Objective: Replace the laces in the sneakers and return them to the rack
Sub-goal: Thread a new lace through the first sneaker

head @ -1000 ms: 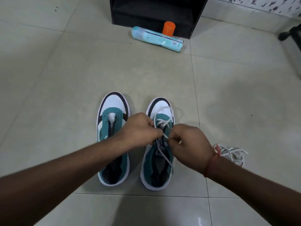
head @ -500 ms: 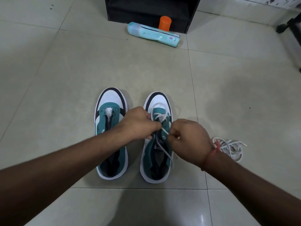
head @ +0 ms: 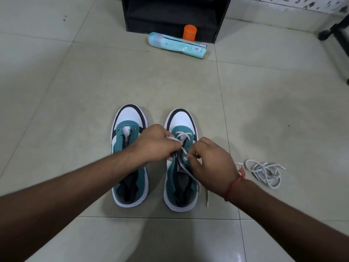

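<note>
1. On the pale tiled floor (head: 75, 91), two teal, white and black sneakers stand side by side, just in front of the person
2. Both hands work over the right sneaker (head: 181, 167). The left hand (head: 155, 143) pinches one part of the thin white lace (head: 184, 136), and the right hand (head: 209, 163) pinches another part near an eyelet
3. The step is threading this lace. Only the rows near the toe are crossed so far, and a loose end lies on the floor beside the heel
4. Next, I think, the lace tip must go into the next hole up and be pulled snug
5. The left sneaker (head: 130, 154) has no lace yet. A second white lace (head: 264, 172) lies in a tangle to the right
6. Both sneakers point their toes away from the person, toward the black rack (head: 175, 14), with their long sides running straight that way, heels nearest
</note>
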